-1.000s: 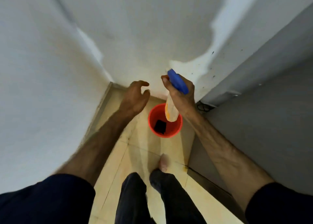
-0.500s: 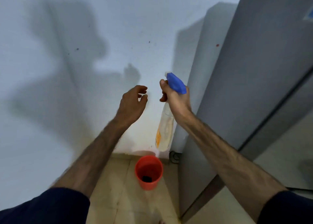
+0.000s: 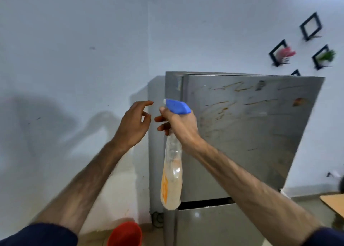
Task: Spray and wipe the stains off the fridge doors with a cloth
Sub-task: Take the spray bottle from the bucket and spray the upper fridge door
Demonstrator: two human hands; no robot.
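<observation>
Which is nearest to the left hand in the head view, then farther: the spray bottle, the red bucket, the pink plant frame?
From the left hand:
1. Spray bottle, just right, gripped by the right hand.
2. Red bucket, below, on the floor.
3. Pink plant frame, far upper right, on the wall.

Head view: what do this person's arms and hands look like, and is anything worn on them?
Both forearms are bare and hairy. Dark navy sleeves sit pushed up near the elbows: the left sleeve at the bottom left, the right sleeve at the bottom right. The left hand and right hand show no gloves, rings or watch.
</observation>
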